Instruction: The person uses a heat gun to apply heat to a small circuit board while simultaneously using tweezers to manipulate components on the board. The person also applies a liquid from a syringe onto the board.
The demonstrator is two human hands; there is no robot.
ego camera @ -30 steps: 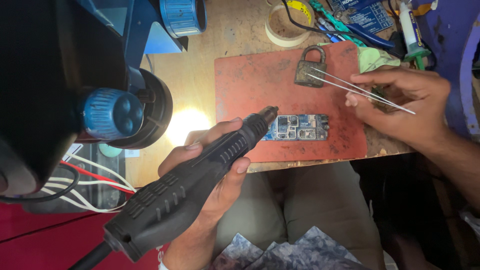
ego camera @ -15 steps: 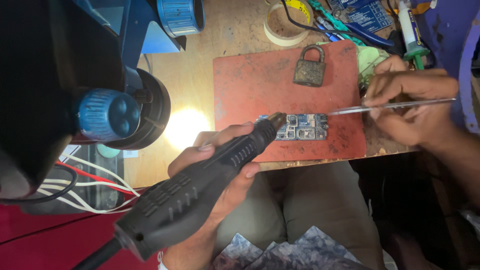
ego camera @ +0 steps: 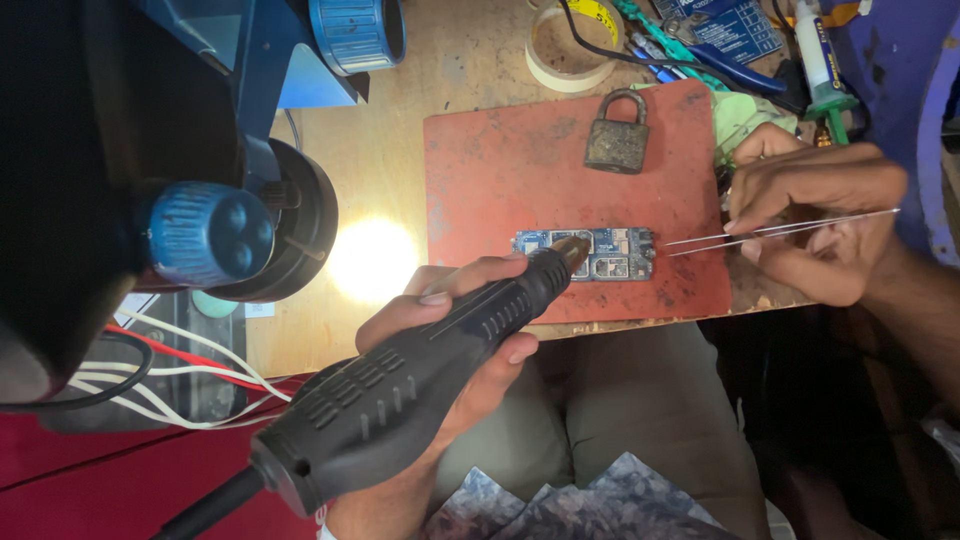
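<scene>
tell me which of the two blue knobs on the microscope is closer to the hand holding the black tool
The lower blue knob, with three dimples, left of the lamp glow, is closer to the left hand. The ribbed knob sits at the top edge.

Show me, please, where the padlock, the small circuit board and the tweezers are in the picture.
padlock (ego camera: 617, 145), head view, on the middle of its metal body.
circuit board (ego camera: 612, 254), head view, on its blue face right of the tool tip.
tweezers (ego camera: 790, 227), head view, on the metal arms near the right hand (ego camera: 815, 220).
</scene>
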